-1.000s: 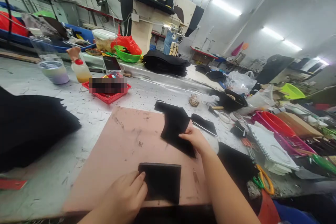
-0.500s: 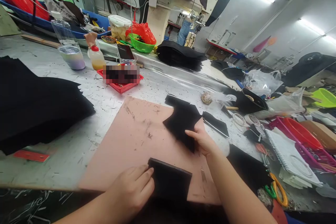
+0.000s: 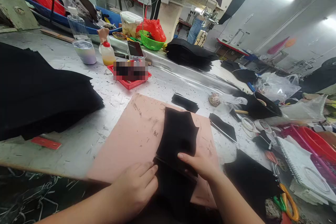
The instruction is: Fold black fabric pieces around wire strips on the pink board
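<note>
My right hand [image 3: 203, 166] holds a shaped black fabric piece [image 3: 178, 129], its thumb lying on top and its fingers hidden underneath. The lower edge of that piece meets the top edge of a second black piece [image 3: 174, 185] near the table's front. My left hand [image 3: 139, 182] is closed on the left corner of this second piece, fingers pressed together. Both pieces lie over a pink board [image 3: 123, 140]. Whether the edges overlap or only touch, I cannot tell. Behind the board rests a small stack of black pieces [image 3: 185, 102].
A big stack of black cut pieces [image 3: 47, 94] lies at left, a red tray [image 3: 130, 84] and glue bottle [image 3: 107, 54] behind. On the right are another black strip [image 3: 223, 127], a black piece [image 3: 252, 175], orange-handled scissors [image 3: 290, 203] and a spiral notebook [image 3: 301, 168].
My right hand has brought its black piece toward me and turned it, down to the edge of the piece in my left hand. The small stack behind it is now uncovered. The view has shifted left.
</note>
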A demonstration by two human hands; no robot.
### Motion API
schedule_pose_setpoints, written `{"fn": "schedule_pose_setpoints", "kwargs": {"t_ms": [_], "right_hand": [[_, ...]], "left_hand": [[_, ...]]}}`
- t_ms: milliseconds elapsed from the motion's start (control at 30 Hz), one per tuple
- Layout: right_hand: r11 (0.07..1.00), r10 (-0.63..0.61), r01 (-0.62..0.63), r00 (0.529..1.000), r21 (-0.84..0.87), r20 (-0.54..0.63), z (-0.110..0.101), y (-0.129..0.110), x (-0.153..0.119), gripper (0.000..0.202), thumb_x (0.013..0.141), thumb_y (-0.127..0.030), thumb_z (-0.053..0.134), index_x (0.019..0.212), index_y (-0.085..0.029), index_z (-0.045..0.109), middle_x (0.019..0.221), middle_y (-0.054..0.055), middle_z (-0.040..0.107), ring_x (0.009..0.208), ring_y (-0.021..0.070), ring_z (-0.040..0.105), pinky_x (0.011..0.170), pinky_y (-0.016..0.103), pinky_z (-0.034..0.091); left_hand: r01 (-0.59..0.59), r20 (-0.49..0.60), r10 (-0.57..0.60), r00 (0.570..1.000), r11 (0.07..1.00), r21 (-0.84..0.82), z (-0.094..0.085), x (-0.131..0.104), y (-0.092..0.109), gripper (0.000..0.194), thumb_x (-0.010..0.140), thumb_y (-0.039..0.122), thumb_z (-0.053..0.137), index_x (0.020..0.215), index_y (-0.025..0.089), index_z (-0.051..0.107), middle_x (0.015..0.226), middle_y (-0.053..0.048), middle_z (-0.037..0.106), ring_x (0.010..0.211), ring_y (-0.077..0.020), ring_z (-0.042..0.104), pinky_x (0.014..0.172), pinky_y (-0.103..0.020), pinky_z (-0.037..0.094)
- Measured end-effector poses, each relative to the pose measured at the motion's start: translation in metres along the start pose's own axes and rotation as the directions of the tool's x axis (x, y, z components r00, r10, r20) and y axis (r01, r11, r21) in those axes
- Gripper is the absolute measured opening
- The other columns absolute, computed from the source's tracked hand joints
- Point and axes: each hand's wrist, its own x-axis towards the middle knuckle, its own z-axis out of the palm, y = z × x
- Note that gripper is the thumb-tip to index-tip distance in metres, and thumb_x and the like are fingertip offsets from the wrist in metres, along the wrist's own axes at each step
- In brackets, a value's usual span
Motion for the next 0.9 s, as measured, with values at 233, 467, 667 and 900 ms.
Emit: {"fn": "schedule_pose_setpoints", "kwargs": {"t_ms": [233,467,667,900], "right_hand": [[0.997,0.010,-0.010,1.000,-0.071,-0.011,-0.0004,0.0030,-0.0067,0.051,0.059,-0.044,0.075,0.101,-0.021,0.057,0.073,0.000,0.062,0.065,0.0182,0.060,0.050,0.027,0.049],[0.993,0.037,-0.036,0.999,-0.114,-0.001,0.0015,0.0016,-0.0015,0.041,0.059,-0.041,0.074,0.090,-0.020,0.059,0.072,0.000,0.062,0.065,0.0181,0.059,0.047,0.025,0.047],[0.991,0.036,-0.036,0.999,-0.129,-0.002,0.0003,0.0014,-0.0007,0.027,0.061,-0.035,0.073,0.077,-0.020,0.057,0.073,0.000,0.062,0.066,0.0181,0.060,0.046,0.024,0.048],[0.993,0.021,-0.019,1.000,-0.117,0.017,0.0010,0.0022,0.0005,0.023,0.063,-0.036,0.071,0.073,-0.020,0.057,0.072,0.002,0.063,0.063,0.0189,0.060,0.048,0.029,0.050]], "left_hand": [[0.059,0.096,-0.055,0.994,0.997,-0.039,-0.0014,-0.0014,0.0029,0.033,0.078,0.037,0.054,0.095,0.010,0.063,0.099,-0.012,0.068,0.089,-0.0253,0.062,0.075,-0.034,0.053],[0.063,0.110,-0.062,0.992,0.998,-0.012,-0.0025,-0.0002,0.0028,0.043,0.075,0.044,0.060,0.100,0.009,0.063,0.099,-0.012,0.068,0.088,-0.0247,0.062,0.078,-0.033,0.051],[0.066,0.117,-0.064,0.991,0.998,-0.016,0.0008,-0.0038,0.0022,0.043,0.077,0.045,0.057,0.103,0.010,0.062,0.101,-0.011,0.067,0.091,-0.0246,0.060,0.080,-0.033,0.048],[0.022,0.201,-0.024,0.979,1.000,0.014,0.0015,-0.0037,-0.0028,0.049,0.078,0.055,0.053,0.103,0.014,0.059,0.108,-0.009,0.064,0.110,-0.0266,0.053,0.094,-0.035,0.038]]}}
